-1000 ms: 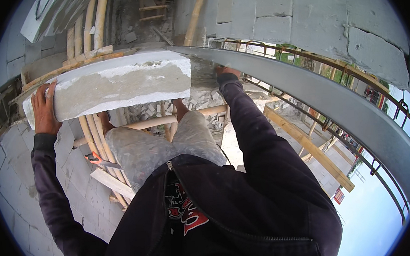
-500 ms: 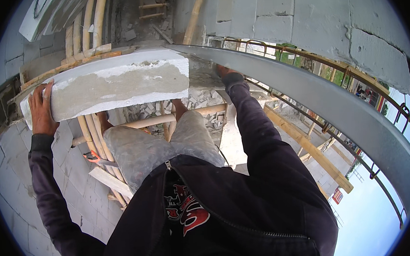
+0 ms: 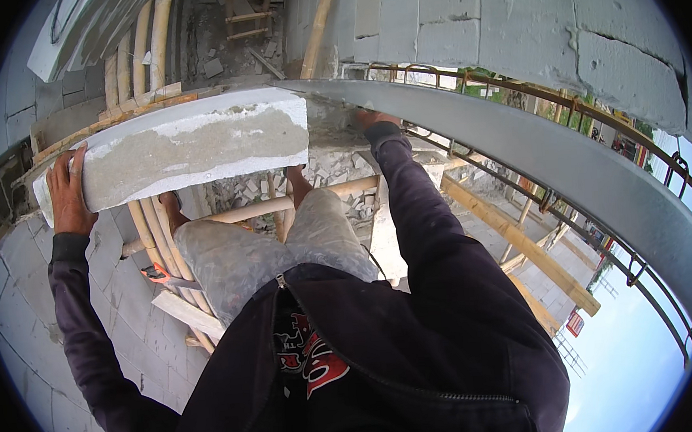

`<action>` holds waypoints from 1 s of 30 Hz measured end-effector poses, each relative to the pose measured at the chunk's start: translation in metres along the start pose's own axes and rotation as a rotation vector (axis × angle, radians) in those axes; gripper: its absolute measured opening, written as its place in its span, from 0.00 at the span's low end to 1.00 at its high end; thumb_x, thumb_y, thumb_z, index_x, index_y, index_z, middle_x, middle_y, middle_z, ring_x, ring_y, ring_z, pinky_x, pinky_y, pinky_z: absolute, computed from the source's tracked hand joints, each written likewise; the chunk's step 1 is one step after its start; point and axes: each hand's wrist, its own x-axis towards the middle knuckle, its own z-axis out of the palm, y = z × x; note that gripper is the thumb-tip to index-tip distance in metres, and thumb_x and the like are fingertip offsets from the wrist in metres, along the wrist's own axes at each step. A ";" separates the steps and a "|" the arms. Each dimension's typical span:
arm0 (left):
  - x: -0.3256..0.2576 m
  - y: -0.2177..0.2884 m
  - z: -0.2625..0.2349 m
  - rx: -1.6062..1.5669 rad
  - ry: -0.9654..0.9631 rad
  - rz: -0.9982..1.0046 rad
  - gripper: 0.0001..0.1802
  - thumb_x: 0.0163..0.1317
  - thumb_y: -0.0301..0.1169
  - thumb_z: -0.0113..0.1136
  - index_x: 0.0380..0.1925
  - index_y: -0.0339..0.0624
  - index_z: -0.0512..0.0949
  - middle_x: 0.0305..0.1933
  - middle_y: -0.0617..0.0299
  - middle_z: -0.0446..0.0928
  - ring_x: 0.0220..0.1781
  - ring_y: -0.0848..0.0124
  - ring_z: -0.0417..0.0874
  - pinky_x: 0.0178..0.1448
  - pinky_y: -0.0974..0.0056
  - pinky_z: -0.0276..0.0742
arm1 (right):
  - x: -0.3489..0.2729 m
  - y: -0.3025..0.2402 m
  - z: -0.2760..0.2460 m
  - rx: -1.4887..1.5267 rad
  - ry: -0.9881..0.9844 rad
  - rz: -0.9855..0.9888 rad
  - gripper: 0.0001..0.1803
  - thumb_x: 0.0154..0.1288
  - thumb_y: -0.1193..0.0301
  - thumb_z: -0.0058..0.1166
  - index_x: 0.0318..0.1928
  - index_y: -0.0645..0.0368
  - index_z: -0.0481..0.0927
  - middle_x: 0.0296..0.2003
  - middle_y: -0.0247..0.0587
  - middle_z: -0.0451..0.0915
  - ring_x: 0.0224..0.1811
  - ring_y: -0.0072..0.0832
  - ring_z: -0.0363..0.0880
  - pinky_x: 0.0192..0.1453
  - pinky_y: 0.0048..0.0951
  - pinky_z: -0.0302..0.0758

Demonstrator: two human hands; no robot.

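A long, pale aerated concrete block (image 3: 191,149), with grey mortar smeared over its near face, lies crosswise in front of me. My left hand (image 3: 71,191) grips the block's left end, fingers over the top edge and thumb along the near face. My right arm reaches forward past the block's right end. There my right hand (image 3: 372,119) is beside a long grey metal beam (image 3: 507,131); its fingers are mostly hidden, so its hold cannot be made out. The beam slants from beyond the block toward the right rim.
Below me are bamboo poles (image 3: 250,210) and broken rubble (image 3: 343,169). An orange-handled saw (image 3: 159,273) lies on poles at left. A block wall (image 3: 461,19) rises at far right. Rusty rebar (image 3: 569,106) and a timber plank (image 3: 522,245) stand near an open drop on the right.
The view has shifted slightly. My right hand and the block's right end appear a little farther left. My left hand keeps its grip on the block's left end.
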 end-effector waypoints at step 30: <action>0.003 0.002 -0.004 -0.013 0.003 0.011 0.66 0.25 0.10 0.72 0.73 0.57 0.59 0.66 0.51 0.64 0.71 0.47 0.64 0.78 0.40 0.53 | -0.009 0.063 0.045 0.097 0.086 0.070 0.40 0.50 0.54 0.73 0.62 0.59 0.75 0.62 0.56 0.74 0.67 0.51 0.69 0.73 0.42 0.64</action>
